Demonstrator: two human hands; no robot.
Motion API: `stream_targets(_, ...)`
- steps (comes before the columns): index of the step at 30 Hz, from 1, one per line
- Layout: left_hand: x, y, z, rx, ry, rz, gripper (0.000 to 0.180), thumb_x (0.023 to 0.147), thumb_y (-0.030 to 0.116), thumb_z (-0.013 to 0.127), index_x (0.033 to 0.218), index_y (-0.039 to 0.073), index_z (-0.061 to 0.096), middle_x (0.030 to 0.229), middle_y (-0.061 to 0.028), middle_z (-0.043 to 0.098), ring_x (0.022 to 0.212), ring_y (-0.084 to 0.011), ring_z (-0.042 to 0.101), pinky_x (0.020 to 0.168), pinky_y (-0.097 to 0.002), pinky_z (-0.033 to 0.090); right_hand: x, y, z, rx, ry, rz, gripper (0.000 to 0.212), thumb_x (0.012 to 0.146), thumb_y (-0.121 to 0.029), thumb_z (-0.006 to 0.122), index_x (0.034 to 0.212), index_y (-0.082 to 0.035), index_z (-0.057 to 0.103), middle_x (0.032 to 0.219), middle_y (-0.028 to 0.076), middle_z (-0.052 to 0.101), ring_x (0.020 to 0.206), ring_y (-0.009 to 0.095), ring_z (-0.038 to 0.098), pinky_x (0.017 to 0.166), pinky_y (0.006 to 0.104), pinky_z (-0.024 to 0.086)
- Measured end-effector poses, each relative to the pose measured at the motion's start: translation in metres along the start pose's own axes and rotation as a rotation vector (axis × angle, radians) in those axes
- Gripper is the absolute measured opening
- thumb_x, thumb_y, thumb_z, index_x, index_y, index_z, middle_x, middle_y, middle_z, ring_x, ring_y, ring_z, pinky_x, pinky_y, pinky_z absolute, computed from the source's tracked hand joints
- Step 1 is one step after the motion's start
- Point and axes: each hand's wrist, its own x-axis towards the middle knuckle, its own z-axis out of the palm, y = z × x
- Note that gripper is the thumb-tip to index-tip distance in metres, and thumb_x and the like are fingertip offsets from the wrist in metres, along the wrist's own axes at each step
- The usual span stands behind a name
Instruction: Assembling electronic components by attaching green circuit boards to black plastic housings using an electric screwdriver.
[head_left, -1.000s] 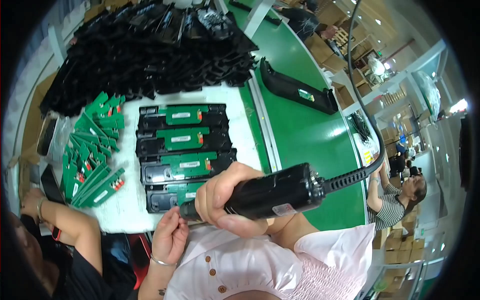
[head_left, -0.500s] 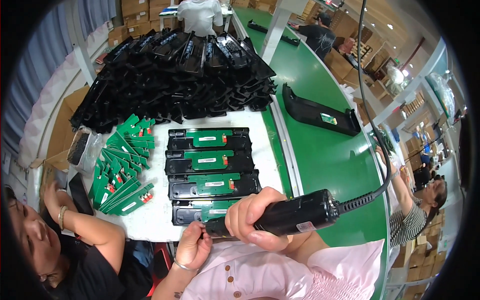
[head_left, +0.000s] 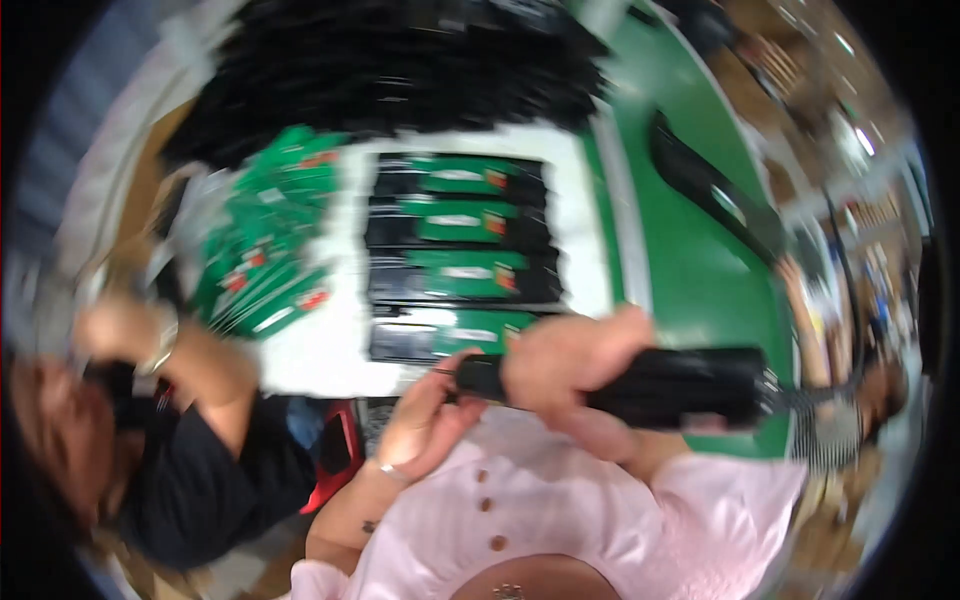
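My right hand point(head_left: 570, 370) is closed around a black corded electric screwdriver point(head_left: 690, 388), which lies nearly level with its tip toward the left. At that tip is my left hand point(head_left: 428, 420), thumb and fingers drawn together; blur hides anything small between them. Just beyond the tip sits the nearest black plastic housing point(head_left: 398, 340), with a green circuit board point(head_left: 470, 330) on it. It is the front one in a stacked row of several such housings, each bearing a green board with a white label and a red-orange part.
Loose green boards point(head_left: 265, 225) lie left of the row. Behind is a large heap of black housings point(head_left: 400, 70). A green conveyor point(head_left: 690, 300) runs along the right, carrying a black housing point(head_left: 715, 195). Co-workers' arms show at left point(head_left: 225, 375) and right point(head_left: 800, 310).
The view has shifted and blurred, so the table's contents appear higher and farther right. Both hands stay together at the screwdriver, near the front housing.
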Motion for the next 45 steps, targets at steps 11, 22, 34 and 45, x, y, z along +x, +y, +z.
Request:
stream_targets(11,-0.051,0.015,-0.051,0.093,0.142,-0.092,0.026,0.089,0.021,0.040,0.080,-0.001,0.050,0.068,-0.0043,0.049,0.061,-0.0139,0.047,0.055,-0.0235,0.040,-0.022,0.013,-0.021,-0.167,0.133,-0.114,0.040,0.068,-0.007,0.058,0.104,-0.006,0.041,0.060,-0.001,0.038,0.056,0.014,0.040,0.053,0.0296,0.035)
stream_targets(22,-0.077,0.016,-0.109,0.410,0.519,-0.019,0.015,0.079,0.015,0.059,0.081,0.000,0.061,0.050,0.0087,0.037,0.041,-0.0003,0.025,0.038,-0.0172,0.020,-0.016,0.019,-0.020,0.100,0.310,0.134,0.023,0.061,-0.008,0.051,0.084,-0.005,0.046,0.055,-0.005,0.038,0.051,0.006,0.036,0.063,0.0250,0.028)
stream_targets(34,-0.052,-0.018,-0.116,1.408,0.363,0.086,0.011,0.065,0.015,0.068,0.072,0.007,0.066,0.045,-0.0043,0.041,0.042,-0.0089,0.037,0.043,-0.0249,0.033,-0.021,0.013,-0.007,0.048,0.280,0.095,0.025,0.062,-0.008,0.051,0.085,-0.005,0.044,0.055,-0.005,0.037,0.051,0.007,0.035,0.063,0.0257,0.028)
stream_targets(45,-0.055,0.009,-0.119,0.176,0.310,-0.077,0.015,0.089,0.019,0.044,0.083,0.006,0.050,0.052,0.0075,0.026,0.043,-0.0009,0.021,0.038,-0.0143,0.018,-0.009,0.044,-0.013,-0.063,0.099,0.087,0.033,0.070,-0.013,0.042,0.102,-0.005,0.048,0.060,-0.002,0.033,0.054,0.010,0.033,0.061,0.0272,0.031)
